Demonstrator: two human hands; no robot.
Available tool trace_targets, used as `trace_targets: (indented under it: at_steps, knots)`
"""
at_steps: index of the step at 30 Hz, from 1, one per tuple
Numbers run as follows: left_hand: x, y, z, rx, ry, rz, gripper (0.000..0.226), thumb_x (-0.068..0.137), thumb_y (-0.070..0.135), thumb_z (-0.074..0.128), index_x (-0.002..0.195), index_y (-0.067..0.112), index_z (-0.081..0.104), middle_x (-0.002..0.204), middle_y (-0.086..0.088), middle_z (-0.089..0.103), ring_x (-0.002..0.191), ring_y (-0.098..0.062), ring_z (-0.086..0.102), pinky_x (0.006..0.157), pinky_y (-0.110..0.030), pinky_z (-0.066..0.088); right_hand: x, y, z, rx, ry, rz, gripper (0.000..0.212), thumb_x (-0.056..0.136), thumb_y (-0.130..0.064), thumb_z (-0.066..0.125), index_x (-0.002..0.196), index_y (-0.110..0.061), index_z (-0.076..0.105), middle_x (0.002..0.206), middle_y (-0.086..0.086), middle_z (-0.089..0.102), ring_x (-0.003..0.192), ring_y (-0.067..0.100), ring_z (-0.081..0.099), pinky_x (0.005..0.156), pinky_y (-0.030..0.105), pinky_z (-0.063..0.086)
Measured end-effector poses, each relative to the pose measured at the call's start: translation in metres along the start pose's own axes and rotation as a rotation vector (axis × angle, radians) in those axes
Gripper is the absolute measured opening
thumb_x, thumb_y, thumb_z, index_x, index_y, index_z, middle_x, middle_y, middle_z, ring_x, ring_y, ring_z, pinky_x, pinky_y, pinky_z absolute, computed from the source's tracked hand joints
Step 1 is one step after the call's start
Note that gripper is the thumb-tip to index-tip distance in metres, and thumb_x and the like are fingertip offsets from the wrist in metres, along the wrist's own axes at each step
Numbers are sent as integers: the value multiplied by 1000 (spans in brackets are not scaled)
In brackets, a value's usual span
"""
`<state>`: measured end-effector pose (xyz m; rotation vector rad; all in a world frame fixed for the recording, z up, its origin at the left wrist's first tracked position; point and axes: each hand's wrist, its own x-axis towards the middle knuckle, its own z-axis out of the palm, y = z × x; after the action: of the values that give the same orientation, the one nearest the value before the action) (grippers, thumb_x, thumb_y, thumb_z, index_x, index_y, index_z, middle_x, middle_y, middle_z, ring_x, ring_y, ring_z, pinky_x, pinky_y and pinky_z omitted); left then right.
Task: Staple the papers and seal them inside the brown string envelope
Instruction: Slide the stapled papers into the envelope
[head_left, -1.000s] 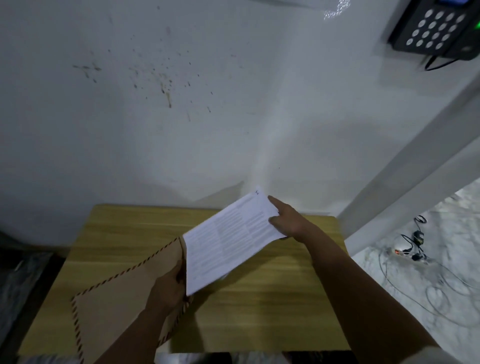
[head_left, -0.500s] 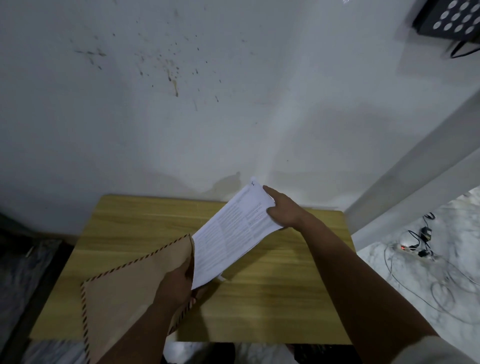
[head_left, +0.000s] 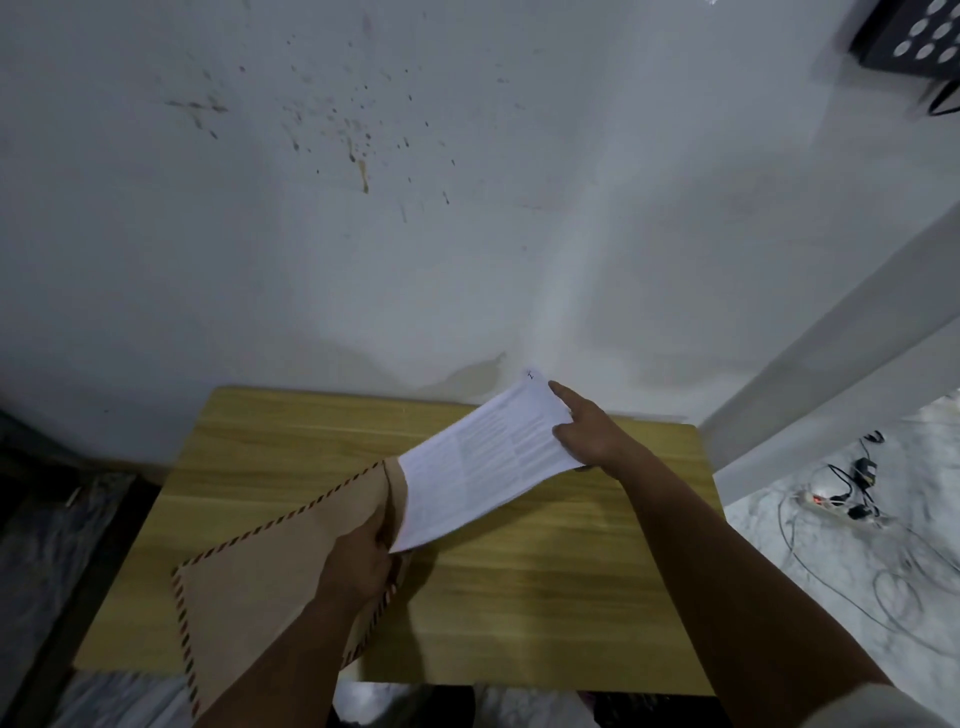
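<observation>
Left hand (head_left: 363, 561) grips the open mouth of one brown envelope (head_left: 270, 582), fingers curled round its edge, forearm entering from 6 o'clock. Right hand (head_left: 587, 436) pinches the far end of one sheaf of papers (head_left: 483, 467), thumb on top, index finger extended toward 11 o'clock. The sheaf slants from 1 o'clock down to 7 o'clock, its lower corner at the envelope mouth. Against the frame half a second earlier, the index finger has straightened and the sheaf sits slightly deeper. Both are held above one wooden table (head_left: 545, 597); one power strip (head_left: 831, 506) lies at 3 o'clock.
</observation>
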<state>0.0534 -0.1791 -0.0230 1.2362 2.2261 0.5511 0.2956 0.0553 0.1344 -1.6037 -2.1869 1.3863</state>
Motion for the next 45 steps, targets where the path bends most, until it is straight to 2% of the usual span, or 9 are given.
trace_targets:
  at_steps: [3, 6, 10, 16, 24, 28, 33, 38, 45]
  knots:
    - [2, 2, -4, 221, 40, 32, 51, 101, 39, 50, 149, 18, 46, 128, -5, 64, 114, -19, 60, 98, -22, 43, -3, -11, -1, -122, -23, -45, 65, 91, 5, 40, 152, -16, 34, 146, 8, 50, 129, 29, 49, 94, 29, 38]
    - [-2, 12, -4, 194, -36, -38, 57, 104, 36, 50, 155, 18, 34, 133, -8, 61, 116, -20, 60, 99, -24, 43, -1, -16, 1, -154, -19, -53, 68, 91, 5, 40, 155, -18, 30, 148, 8, 48, 132, 29, 47, 98, 31, 38]
    - [-4, 14, -2, 30, -35, -131, 51, 108, 31, 35, 158, 26, 26, 110, -10, 70, 74, -9, 56, 75, -27, 47, 4, -19, 8, -162, -64, -55, 71, 87, 1, 40, 151, -30, 35, 138, 6, 56, 121, 30, 55, 98, 45, 51]
    - [-2, 24, -2, -35, 64, -54, 47, 107, 43, 35, 153, 35, 38, 85, 0, 72, 73, -14, 67, 76, -32, 59, 4, -24, 26, -145, -90, -109, 71, 90, 2, 40, 155, -25, 28, 143, 5, 51, 128, 29, 50, 93, 32, 42]
    - [-1, 53, -18, 56, 67, -14, 46, 107, 40, 33, 152, 27, 37, 104, -5, 71, 87, -21, 68, 79, -39, 60, 0, -27, 43, -164, -24, -131, 74, 94, -3, 38, 161, -21, 12, 162, 2, 31, 144, 27, 37, 111, 33, 34]
    - [2, 63, -18, 80, 96, 31, 45, 106, 36, 36, 150, 24, 36, 100, -5, 70, 83, -21, 67, 73, -40, 61, -6, -36, 55, -170, 34, -123, 73, 97, -4, 38, 161, -21, 7, 152, 12, 44, 130, 33, 51, 103, 37, 43]
    - [4, 76, -17, 49, 134, 91, 47, 105, 28, 45, 151, 17, 40, 91, -4, 70, 72, -18, 64, 62, -35, 56, -18, -41, 84, -160, 71, -140, 74, 100, -10, 41, 161, -22, 2, 113, 18, 66, 92, 29, 66, 81, 44, 55]
    - [9, 79, -12, -3, 183, 113, 41, 107, 33, 37, 145, 22, 48, 75, 2, 65, 62, -14, 60, 55, -35, 54, -24, -39, 106, -162, 91, -155, 79, 96, -9, 43, 160, -22, -2, 70, 4, 55, 58, 15, 51, 53, 32, 40]
    - [9, 79, -6, -7, 229, 117, 42, 107, 38, 32, 139, 21, 52, 76, -2, 68, 63, -19, 61, 54, -29, 43, -24, -31, 110, -169, -34, -175, 79, 98, -16, 41, 160, -27, -7, 97, 17, 68, 79, 28, 64, 73, 40, 53]
